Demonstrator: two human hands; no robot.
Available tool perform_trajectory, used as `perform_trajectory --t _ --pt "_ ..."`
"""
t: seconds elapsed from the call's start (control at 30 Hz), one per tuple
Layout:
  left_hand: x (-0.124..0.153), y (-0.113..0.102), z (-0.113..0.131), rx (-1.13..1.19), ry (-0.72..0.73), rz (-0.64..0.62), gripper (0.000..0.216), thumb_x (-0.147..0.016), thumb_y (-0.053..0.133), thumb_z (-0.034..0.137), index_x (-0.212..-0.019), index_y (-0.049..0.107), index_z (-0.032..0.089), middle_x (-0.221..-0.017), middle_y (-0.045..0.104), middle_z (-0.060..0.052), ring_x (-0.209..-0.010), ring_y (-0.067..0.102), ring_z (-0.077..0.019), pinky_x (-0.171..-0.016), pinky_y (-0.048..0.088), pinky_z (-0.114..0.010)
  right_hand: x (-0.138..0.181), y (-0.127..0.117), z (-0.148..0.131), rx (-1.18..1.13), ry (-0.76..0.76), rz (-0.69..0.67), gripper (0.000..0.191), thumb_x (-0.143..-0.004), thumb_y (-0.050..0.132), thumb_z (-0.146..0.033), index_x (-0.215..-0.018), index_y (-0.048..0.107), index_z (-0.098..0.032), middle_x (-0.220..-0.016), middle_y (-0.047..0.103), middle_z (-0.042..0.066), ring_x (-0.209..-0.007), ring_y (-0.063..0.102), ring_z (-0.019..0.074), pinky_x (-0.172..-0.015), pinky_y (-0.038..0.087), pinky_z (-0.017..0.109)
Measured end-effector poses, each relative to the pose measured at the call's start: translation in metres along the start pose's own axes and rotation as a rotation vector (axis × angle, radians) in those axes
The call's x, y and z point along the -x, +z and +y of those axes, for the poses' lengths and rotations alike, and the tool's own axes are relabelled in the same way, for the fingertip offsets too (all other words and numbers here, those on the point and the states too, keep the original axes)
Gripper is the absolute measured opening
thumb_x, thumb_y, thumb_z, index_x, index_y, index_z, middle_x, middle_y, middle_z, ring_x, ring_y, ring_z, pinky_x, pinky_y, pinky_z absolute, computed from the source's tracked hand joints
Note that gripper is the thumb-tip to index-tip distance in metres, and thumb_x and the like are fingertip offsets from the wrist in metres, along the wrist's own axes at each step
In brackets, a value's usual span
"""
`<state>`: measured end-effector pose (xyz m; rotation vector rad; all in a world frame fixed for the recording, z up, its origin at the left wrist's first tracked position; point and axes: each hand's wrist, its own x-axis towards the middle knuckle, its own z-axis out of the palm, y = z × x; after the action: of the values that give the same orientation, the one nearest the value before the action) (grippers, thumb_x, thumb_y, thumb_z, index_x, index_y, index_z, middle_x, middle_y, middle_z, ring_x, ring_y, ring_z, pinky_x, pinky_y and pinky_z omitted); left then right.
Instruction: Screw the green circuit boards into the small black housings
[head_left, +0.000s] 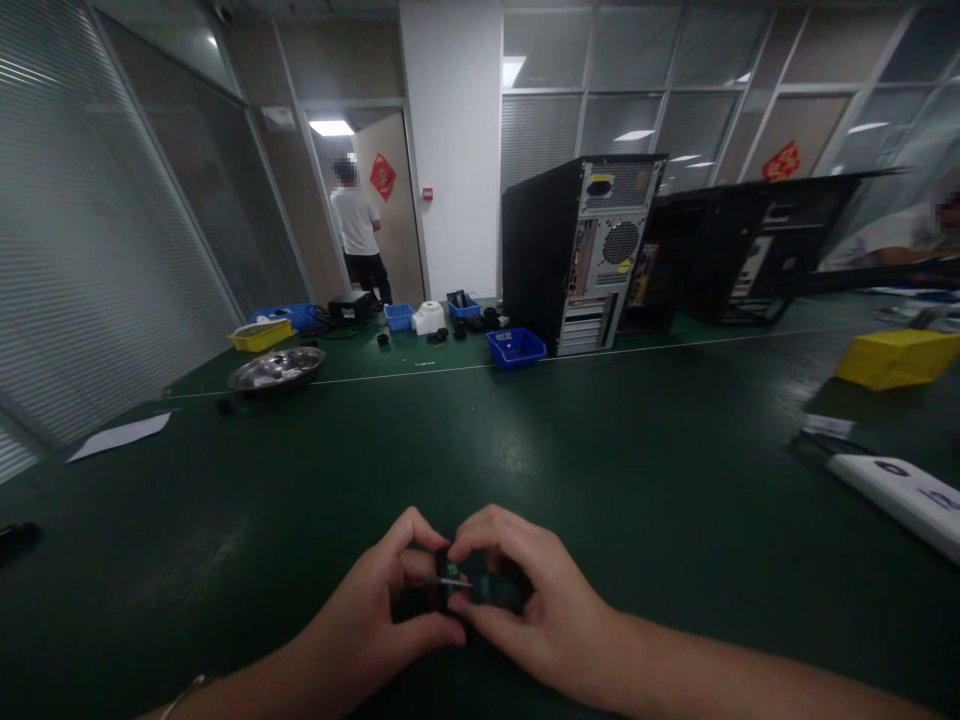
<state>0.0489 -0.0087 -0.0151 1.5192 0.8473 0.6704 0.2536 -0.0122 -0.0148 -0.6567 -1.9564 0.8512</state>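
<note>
Just above the green tabletop, a small dark piece with a green circuit board (451,571) sits between my two hands. A thin metal strip or pin (456,582) sticks out across it to the right. My left hand (379,605) has its fingers curled around the left side of the piece, its thumb below. From the right, my right hand (551,590) pinches the same piece between thumb and index finger. Fingers cover much of it, and it is blurred, so its exact kind cannot be made out.
Beyond the hands is a green table (337,480). A metal bowl (277,368), a blue bin (516,348) and an open computer tower (577,255) stand farther back. At right are a yellow bin (896,358) and a white device (900,490). A person (360,225) stands by the door.
</note>
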Motion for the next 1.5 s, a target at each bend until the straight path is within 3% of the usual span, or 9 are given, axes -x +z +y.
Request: perform_trajectory --t 0.2,0.4,0.63,1.0,1.13,1.5 --pt "-0.001 0.001 0.001 0.002 0.023 0.006 0.038 -0.079 0.075 0.014 -0.099 0.044 0.022 -0.087 0.074 -0.001 -0.089 0.069 -0.0217 -0.078 0.045 -0.033 0.0 -0.001 -0.001 0.031 -0.022 -0.018 0.026 -0.081 0.069 -0.008 -0.103 0.061 -0.02 -0.097 0.065 0.003 -0.086 0.063 0.0159 -0.075 0.048 0.026" --pt "0.003 0.002 0.007 -0.213 0.015 0.045 0.034 -0.077 0.076 0.017 -0.096 0.048 0.022 -0.09 0.075 -0.003 -0.088 0.069 -0.024 -0.078 0.045 -0.034 0.0 0.0 0.0 0.045 -0.04 0.016 0.025 -0.083 0.066 -0.007 -0.105 0.062 -0.02 -0.097 0.065 0.003 -0.087 0.063 0.0154 -0.077 0.048 0.025" --pt "0.002 0.001 0.002 -0.124 0.082 0.03 0.036 -0.08 0.075 0.019 -0.099 0.044 0.022 -0.092 0.076 -0.004 -0.089 0.068 -0.0233 -0.081 0.044 -0.036 -0.001 0.0 -0.003 0.001 -0.065 0.013 0.023 -0.083 0.07 -0.01 -0.102 0.062 -0.018 -0.095 0.065 0.004 -0.087 0.063 0.0154 -0.076 0.049 0.025" --pt "0.004 0.002 0.001 -0.075 0.078 0.01 0.037 -0.08 0.076 0.019 -0.1 0.044 0.022 -0.091 0.075 -0.004 -0.088 0.069 -0.023 -0.078 0.045 -0.036 0.0 -0.003 -0.006 0.012 -0.08 -0.032 0.025 -0.083 0.067 -0.008 -0.105 0.061 -0.019 -0.098 0.065 0.005 -0.088 0.064 0.0171 -0.077 0.05 0.027" --pt "0.004 0.001 0.006 -0.089 0.054 0.02 0.037 -0.08 0.075 0.017 -0.1 0.045 0.022 -0.092 0.076 -0.004 -0.092 0.069 -0.0237 -0.082 0.044 -0.036 0.0 -0.003 -0.004 0.016 -0.092 0.014 0.027 -0.084 0.068 -0.01 -0.107 0.06 -0.02 -0.098 0.064 0.005 -0.087 0.062 0.0173 -0.076 0.049 0.027" --pt "0.005 0.0 0.012 -0.158 0.024 0.051 0.036 -0.079 0.077 0.019 -0.098 0.045 0.022 -0.098 0.077 -0.006 -0.096 0.07 -0.0255 -0.085 0.044 -0.038 0.004 0.001 0.0 0.069 0.022 0.002 0.034 -0.082 0.069 -0.013 -0.112 0.057 -0.023 -0.098 0.063 0.003 -0.075 0.058 0.0153 -0.065 0.047 0.026"
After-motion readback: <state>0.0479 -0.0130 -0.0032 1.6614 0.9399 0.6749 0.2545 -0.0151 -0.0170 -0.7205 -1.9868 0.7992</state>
